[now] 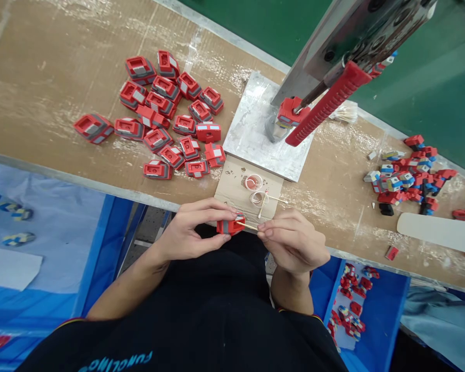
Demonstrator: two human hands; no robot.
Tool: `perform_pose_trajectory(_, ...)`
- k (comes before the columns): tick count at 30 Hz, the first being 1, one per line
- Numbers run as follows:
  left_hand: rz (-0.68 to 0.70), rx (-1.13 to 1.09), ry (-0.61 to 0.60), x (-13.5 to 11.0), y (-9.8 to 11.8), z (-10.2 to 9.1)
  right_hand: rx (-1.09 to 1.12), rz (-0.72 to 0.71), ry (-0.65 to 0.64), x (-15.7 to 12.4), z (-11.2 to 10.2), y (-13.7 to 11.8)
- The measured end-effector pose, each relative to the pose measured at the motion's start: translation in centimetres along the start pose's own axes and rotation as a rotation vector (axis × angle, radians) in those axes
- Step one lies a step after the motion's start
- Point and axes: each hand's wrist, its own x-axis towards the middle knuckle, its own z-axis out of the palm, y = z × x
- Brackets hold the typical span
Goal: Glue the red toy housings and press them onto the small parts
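My left hand (191, 230) pinches a red and grey plastic toy part (225, 227) between thumb and fingers at the table's front edge. In my right hand (296, 240) is a thin cotton swab (249, 226), its far end reaching the hollow side of that part. The swab's tip is too small to make out there. Just beyond my hands, two small clear cups, one with reddish liquid (253, 182) and one paler (257, 198), rest on a piece of cardboard (228, 181). Loose swabs (261, 207) lie against the paler cup.
Several similar red parts (160, 103) are spread at left. A hand press with a red lever (329, 103) stands on a metal plate (251, 126), a red piece beneath its rod. Red and blue pieces (406, 178) are heaped at right. Blue bins (387, 310) sit below.
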Motion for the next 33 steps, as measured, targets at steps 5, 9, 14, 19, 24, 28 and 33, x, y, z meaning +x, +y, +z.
perform_pose_trajectory(5,0.0,0.05,0.004,0.0,0.0,-0.3,-0.052,0.018,-0.042,0.0,-0.6,-0.1)
perform_pose_trajectory(9,-0.002,0.044,0.027,-0.1,0.0,-0.3,-0.015,0.028,-0.08,0.0,-1.0,0.0)
perform_pose_trajectory(14,0.008,0.016,0.039,-0.1,-0.1,-0.1,0.07,0.035,-0.063,-0.1,-0.6,-0.2)
perform_pose_trajectory(19,0.012,0.014,0.026,0.0,-0.3,0.1,0.119,0.043,-0.047,-0.2,0.1,-0.6)
perform_pose_trajectory(24,-0.01,-0.031,0.067,-0.3,-0.6,0.0,0.053,0.067,0.11,-0.9,-2.1,0.9)
perform_pose_trajectory(28,-0.056,-0.119,0.093,-0.5,-1.3,0.0,-0.141,0.177,0.071,-1.5,-4.0,3.1)
perform_pose_trajectory(33,-0.107,-0.232,0.111,-0.6,-2.1,0.1,-0.235,0.189,-0.187,-1.1,-2.5,4.6)
